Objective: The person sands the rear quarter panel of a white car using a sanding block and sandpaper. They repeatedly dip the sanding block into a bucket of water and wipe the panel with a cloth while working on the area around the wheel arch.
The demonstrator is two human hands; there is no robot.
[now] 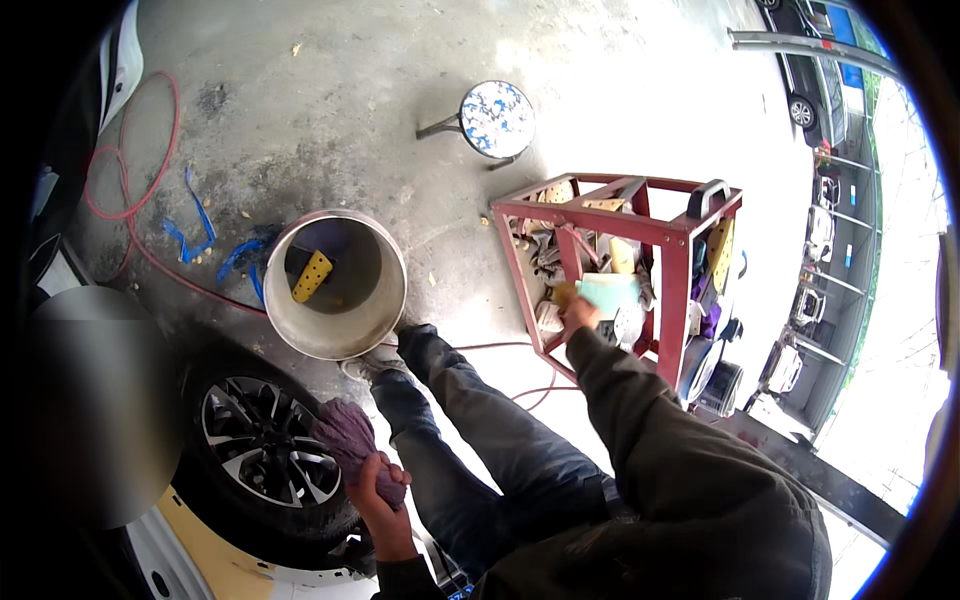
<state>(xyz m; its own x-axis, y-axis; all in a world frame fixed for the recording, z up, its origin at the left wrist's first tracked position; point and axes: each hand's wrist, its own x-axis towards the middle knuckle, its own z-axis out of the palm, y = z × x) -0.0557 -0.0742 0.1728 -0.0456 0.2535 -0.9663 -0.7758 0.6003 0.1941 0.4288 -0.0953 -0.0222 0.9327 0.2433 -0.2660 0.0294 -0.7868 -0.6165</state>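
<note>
Car wheel (258,440) lower left, red tool cart (620,270) upright at right with bare concrete floor (330,90) beyond, metal bucket (335,285) mouth up between them, purple rag (350,440) bunched beside the tyre, long axis toward the wheel, left hand (380,490) clamped on it, right hand (580,312) arm outstretched, gripping a pale green pad (610,292) at the cart

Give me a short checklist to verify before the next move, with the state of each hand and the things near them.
1. Left hand grips the purple cloth: ok, fingers closed around it.
2. Cloth is at the car wheel: ok, beside the tyre; contact cannot tell.
3. Right hand holds the pale green pad: ok, gripped at the red cart.
4. Pad is free of the cart's other items: cannot tell, the shelf is crowded.
5. Bucket stands upright: ok, by the foot, with a yellow block inside.
6. Red hose is away from the feet: not ok, it runs past the bucket.
</note>
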